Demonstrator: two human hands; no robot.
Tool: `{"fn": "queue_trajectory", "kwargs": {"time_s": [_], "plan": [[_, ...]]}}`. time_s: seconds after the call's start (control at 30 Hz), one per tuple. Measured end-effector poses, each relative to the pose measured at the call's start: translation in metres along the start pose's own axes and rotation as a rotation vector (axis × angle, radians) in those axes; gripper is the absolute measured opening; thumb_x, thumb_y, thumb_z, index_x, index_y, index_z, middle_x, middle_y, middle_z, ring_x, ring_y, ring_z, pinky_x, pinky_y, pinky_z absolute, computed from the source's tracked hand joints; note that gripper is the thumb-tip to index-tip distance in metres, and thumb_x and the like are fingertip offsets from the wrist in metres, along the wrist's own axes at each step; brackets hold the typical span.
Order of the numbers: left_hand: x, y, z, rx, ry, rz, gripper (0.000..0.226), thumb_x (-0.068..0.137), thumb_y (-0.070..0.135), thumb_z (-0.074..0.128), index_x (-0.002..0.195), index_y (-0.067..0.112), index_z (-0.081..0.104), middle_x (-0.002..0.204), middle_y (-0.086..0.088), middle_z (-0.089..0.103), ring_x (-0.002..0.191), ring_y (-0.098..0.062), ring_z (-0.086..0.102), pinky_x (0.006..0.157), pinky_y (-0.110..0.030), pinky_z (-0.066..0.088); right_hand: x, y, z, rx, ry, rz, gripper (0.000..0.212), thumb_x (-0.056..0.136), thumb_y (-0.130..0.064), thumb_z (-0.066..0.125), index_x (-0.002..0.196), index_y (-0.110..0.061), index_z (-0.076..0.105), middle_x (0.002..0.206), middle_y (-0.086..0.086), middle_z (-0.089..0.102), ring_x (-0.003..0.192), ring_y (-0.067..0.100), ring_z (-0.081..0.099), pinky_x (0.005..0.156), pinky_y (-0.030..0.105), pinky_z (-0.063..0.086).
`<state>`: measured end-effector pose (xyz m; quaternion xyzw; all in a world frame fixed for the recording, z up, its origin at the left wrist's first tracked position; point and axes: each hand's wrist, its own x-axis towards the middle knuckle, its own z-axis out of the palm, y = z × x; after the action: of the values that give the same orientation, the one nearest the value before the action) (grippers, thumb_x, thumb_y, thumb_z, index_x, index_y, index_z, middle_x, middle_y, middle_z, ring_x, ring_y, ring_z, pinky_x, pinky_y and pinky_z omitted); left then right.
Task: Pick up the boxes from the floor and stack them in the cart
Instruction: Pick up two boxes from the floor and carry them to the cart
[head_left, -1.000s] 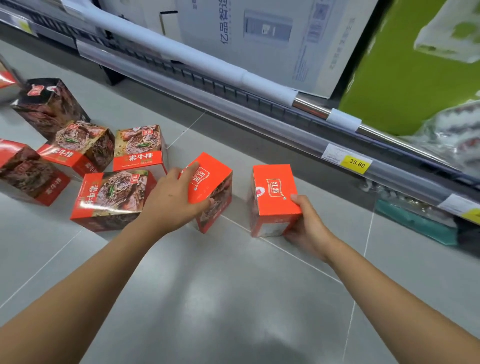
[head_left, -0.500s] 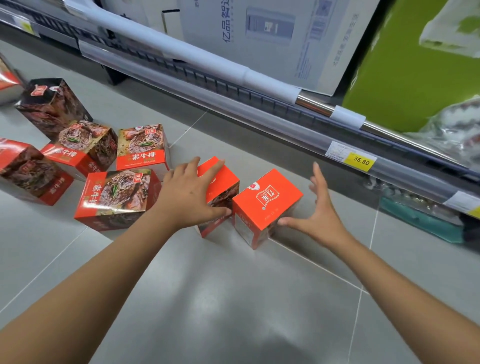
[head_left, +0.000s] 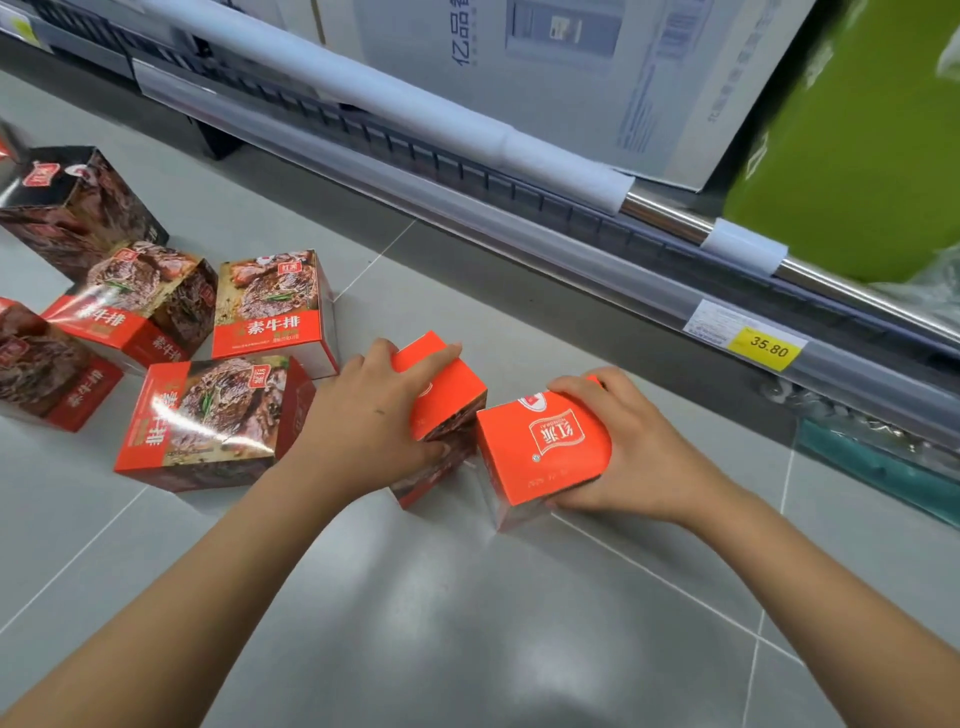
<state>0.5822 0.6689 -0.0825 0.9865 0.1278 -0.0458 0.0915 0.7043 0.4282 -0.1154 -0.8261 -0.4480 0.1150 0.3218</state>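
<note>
Two orange boxes sit side by side on the grey tiled floor (head_left: 467, 623) at the centre of the frame, each under a hand. The left hand (head_left: 371, 415) is draped over the left orange box (head_left: 452, 387), fingers curled over its far top edge and thumb pressed against the near side. The right hand (head_left: 631, 441) wraps the right orange box (head_left: 543, 447) from its right side, fingers hooked over the far top corner and thumb under the near lower edge; the logo face points up. The two boxes are nearly touching at their near corners. At middle left lie five more steak-picture boxes, the closest (head_left: 208, 421) just beside the left wrist. Along the upper right runs a shelf edge with a yellow price tag (head_left: 766, 348) reading 35.80.
</note>
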Motion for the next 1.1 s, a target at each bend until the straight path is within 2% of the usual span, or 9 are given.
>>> {"fn": "queue_trajectory", "kwargs": {"time_s": [0.1,0.17,0.23,0.33,0.4,0.63,0.77,0.9,1.1], "plan": [[0.001,-0.001,-0.004,-0.027,-0.028,-0.036,0.091,0.071,0.060,0.063,0.147,0.048,0.015,0.123,-0.009,0.043,0.108,-0.032,0.050,0.083,-0.041,0.049,-0.012,-0.012,0.000,0.006,0.072,0.190,0.098,0.041,-0.065,0.073,0.129,-0.033,0.046,0.113,-0.006,0.041,0.098,0.004,0.048,0.088,0.014,0.039],[-0.001,0.002,-0.015,-0.036,-0.036,-0.056,0.088,0.067,0.068,0.051,0.146,0.048,0.018,0.120,-0.011,0.045,0.105,-0.034,0.052,0.081,-0.044,0.050,-0.018,-0.020,-0.006,0.033,0.077,0.342,0.100,0.038,-0.069,0.074,0.129,-0.039,0.044,0.111,-0.011,0.038,0.093,-0.002,0.044,0.083,0.010,0.035],[-0.003,0.009,-0.033,-0.033,-0.050,-0.054,0.087,0.062,0.072,0.037,0.144,0.047,0.021,0.116,-0.012,0.048,0.100,-0.036,0.054,0.079,-0.046,0.050,-0.022,-0.030,-0.017,0.047,0.071,0.470,0.101,0.041,-0.063,0.084,0.131,-0.037,0.043,0.112,-0.009,0.038,0.095,0.001,0.044,0.085,0.013,0.034],[-0.007,0.027,-0.075,-0.030,-0.102,-0.035,0.084,0.065,0.068,0.045,0.141,0.049,0.017,0.117,-0.012,0.048,0.100,-0.037,0.054,0.078,-0.048,0.050,-0.029,-0.058,-0.049,0.045,0.059,0.614,0.098,0.049,-0.052,0.090,0.132,-0.035,0.042,0.109,-0.005,0.037,0.099,0.011,0.047,0.085,0.018,0.035],[-0.013,0.041,-0.115,-0.038,-0.114,-0.016,0.082,0.065,0.069,0.040,0.141,0.049,0.016,0.116,-0.012,0.048,0.100,-0.037,0.055,0.077,-0.048,0.051,-0.035,-0.085,-0.082,0.052,0.045,0.687,0.098,0.051,-0.051,0.089,0.133,-0.034,0.040,0.108,-0.005,0.035,0.101,0.013,0.047,0.087,0.022,0.039],[-0.046,0.115,-0.298,-0.048,-0.180,0.089,0.078,0.067,0.070,0.036,0.140,0.046,0.020,0.116,-0.015,0.050,0.099,-0.040,0.056,0.076,-0.051,0.052,-0.062,-0.208,-0.251,0.087,0.058,0.837,0.097,0.055,-0.047,0.089,0.136,-0.031,0.039,0.110,0.000,0.037,0.104,0.016,0.047,0.089,0.025,0.040],[-0.069,0.161,-0.409,-0.016,-0.231,0.168,0.082,0.069,0.061,0.049,0.143,0.045,0.019,0.121,-0.014,0.045,0.106,-0.040,0.051,0.080,-0.052,0.051,-0.088,-0.284,-0.354,0.088,0.104,0.898,0.099,0.054,-0.048,0.089,0.138,-0.031,0.039,0.117,0.004,0.041,0.109,0.021,0.048,0.094,0.032,0.044],[-0.095,0.206,-0.502,0.014,-0.222,0.264,0.081,0.069,0.060,0.052,0.143,0.043,0.023,0.120,-0.016,0.046,0.104,-0.041,0.051,0.082,-0.051,0.047,-0.119,-0.356,-0.436,0.074,0.173,0.969,0.100,0.053,-0.047,0.091,0.137,-0.029,0.040,0.111,0.001,0.037,0.095,0.013,0.043,0.086,0.023,0.038],[-0.131,0.266,-0.597,0.086,-0.284,0.473,0.081,0.079,0.058,0.059,0.147,0.043,0.018,0.130,-0.012,0.040,0.116,-0.035,0.045,0.091,-0.044,0.042,-0.181,-0.443,-0.507,0.064,0.296,1.066,0.100,0.053,-0.045,0.091,0.138,-0.028,0.040,0.109,0.000,0.034,0.093,0.012,0.043,0.087,0.019,0.034]]}}
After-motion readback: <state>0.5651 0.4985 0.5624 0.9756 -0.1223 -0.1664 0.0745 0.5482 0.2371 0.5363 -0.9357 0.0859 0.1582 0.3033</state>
